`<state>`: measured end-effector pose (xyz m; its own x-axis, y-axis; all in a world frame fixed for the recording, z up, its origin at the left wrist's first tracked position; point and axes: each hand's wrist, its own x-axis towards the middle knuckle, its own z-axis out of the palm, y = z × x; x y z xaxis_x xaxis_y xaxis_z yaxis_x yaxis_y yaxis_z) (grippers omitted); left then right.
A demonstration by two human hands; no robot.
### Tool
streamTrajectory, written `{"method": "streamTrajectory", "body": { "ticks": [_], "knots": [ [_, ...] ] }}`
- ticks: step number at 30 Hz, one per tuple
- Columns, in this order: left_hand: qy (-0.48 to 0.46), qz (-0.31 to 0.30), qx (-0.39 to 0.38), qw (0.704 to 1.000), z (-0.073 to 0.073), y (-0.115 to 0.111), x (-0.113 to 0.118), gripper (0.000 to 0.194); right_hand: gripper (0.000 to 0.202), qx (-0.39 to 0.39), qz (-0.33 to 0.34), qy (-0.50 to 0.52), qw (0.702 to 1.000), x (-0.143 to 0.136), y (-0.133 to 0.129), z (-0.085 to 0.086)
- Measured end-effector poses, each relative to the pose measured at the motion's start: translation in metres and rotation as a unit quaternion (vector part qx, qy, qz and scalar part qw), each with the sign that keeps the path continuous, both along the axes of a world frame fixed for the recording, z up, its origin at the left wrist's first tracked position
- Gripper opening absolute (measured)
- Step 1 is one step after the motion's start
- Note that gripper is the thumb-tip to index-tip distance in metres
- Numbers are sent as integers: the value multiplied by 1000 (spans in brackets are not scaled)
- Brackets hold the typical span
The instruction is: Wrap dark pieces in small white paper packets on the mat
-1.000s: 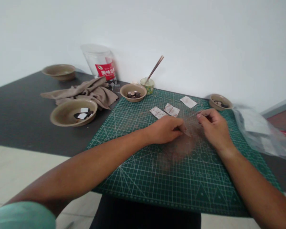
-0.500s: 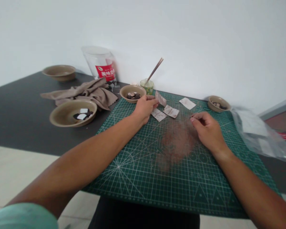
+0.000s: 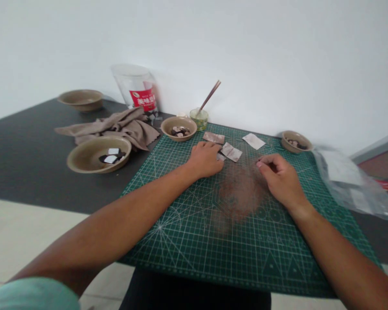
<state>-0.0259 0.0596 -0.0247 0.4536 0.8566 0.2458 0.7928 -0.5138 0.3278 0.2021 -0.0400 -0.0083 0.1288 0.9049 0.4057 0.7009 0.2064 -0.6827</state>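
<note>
My left hand (image 3: pixel 207 160) rests over a smudged pale paper piece (image 3: pixel 221 157), covering most of it. Its thumb and fingers are apart, with the paper showing between them. Just beyond lies a browner paper piece (image 3: pixel 214 137), and another creased one (image 3: pixel 231 152) is to the right, both looking like worn sandpaper. Above the mat's right half, my right hand (image 3: pixel 282 174) is closed in a pinch on a small dark piece (image 3: pixel 258 162), mostly hidden by the fingertips. Brown dust (image 3: pixel 241 196) is spread over the green cutting mat (image 3: pixel 194 241) between my hands.
A whiter paper piece (image 3: pixel 254 141) lies farther back. Bowls with small dark pieces stand behind left (image 3: pixel 179 129), behind right (image 3: pixel 296 142) and at left (image 3: pixel 98 155). A green cup (image 3: pixel 199 119) holds sticks. Nearby are a brown cloth (image 3: pixel 126 125), clear jar (image 3: pixel 136 88) and plastic bag (image 3: pixel 349 181).
My left hand has let go of the raised brown paper, which now lies flat, and moved down and right over the paper piece below. My right hand has barely moved.
</note>
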Motion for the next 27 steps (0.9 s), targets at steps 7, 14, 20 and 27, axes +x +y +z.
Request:
{"method": "streamTrajectory", "body": {
  "ticks": [7, 14, 20, 27],
  "knots": [
    [55, -25, 34, 998, 4, -3, -3, 48, 12, -8, 4, 0, 1000, -1, -1, 0],
    [74, 8, 36, 997, 7, -5, -2, 49, 12, -9, 9, 8, 1000, -1, -1, 0],
    [113, -41, 37, 992, 10, -5, -6, 50, 12, -11, 9, 7, 1000, -1, -1, 0],
    [89, -18, 29, 995, 20, -10, -9, 58, 12, -14, 8, -4, 1000, -2, -2, 1]
  ]
}}
